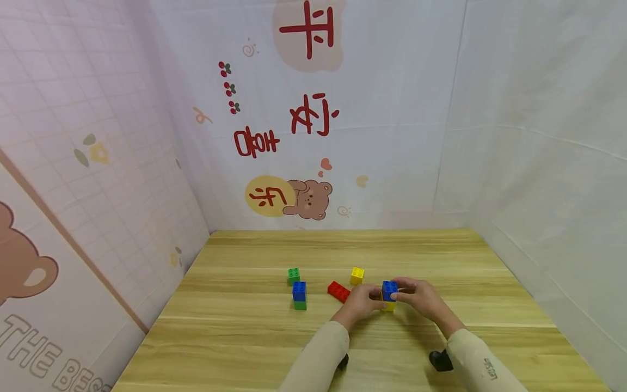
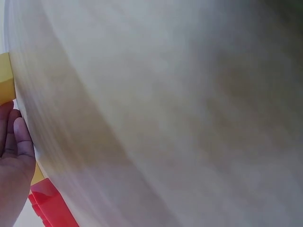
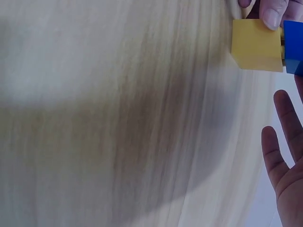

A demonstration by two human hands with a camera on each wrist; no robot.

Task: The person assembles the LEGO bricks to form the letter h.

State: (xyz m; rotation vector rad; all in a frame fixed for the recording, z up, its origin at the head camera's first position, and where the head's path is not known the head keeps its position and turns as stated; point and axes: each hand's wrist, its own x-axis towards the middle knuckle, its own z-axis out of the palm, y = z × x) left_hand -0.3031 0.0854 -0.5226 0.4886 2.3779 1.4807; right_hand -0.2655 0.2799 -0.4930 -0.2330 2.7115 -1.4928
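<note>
At the right of the head view, a blue toy building brick (image 1: 389, 287) sits over a yellow brick (image 1: 389, 306). My right hand (image 1: 420, 296) pinches the blue brick between thumb and fingers. From the other side my left hand (image 1: 361, 301) holds the yellow brick, its thumb on the near side. The right wrist view has the yellow brick (image 3: 258, 45) and blue brick (image 3: 294, 47) lined up, a few studs visible in a thin gap between them. There, two spread fingers of my right hand (image 3: 291, 189) stand apart from the bricks.
A red brick (image 1: 337, 291) lies just left of my left hand, with another yellow brick (image 1: 357, 275) behind it. Farther left, a blue brick (image 1: 299, 290) tops a green one (image 1: 300, 306); a second green brick (image 1: 293, 275) stands behind. Printed curtains (image 1: 392, 109) border the wooden table (image 1: 235, 337).
</note>
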